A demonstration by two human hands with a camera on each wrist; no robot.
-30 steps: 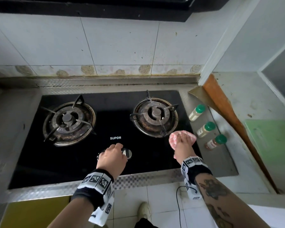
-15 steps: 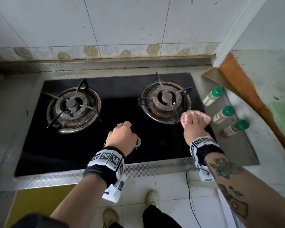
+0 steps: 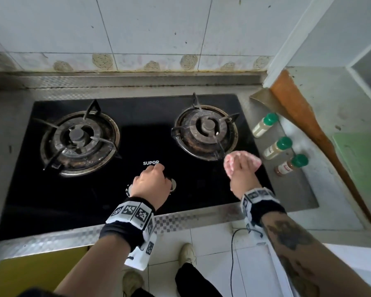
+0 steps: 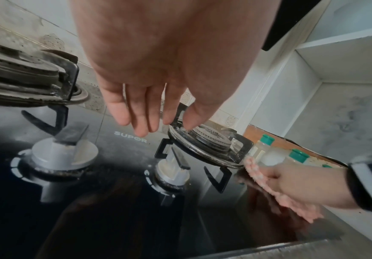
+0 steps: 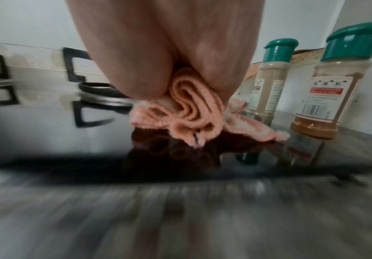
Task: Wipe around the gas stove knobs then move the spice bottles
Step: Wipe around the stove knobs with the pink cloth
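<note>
Right hand [image 3: 242,171] grips cloth [image 5: 193,112]; left hand [image 4: 156,98] seemingly hovers, extended.

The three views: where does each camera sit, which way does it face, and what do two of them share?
Head: above, facing down at the stove; shows both forearms, left hand over the knobs, right hand on the pink cloth.
Left wrist: low, along the open left fingers toward the two knobs.
Right wrist: near the glass, along the palm gripping the cloth, blurred.
Shared: all views show the spice bottles; the left wrist also sees the right hand.
</note>
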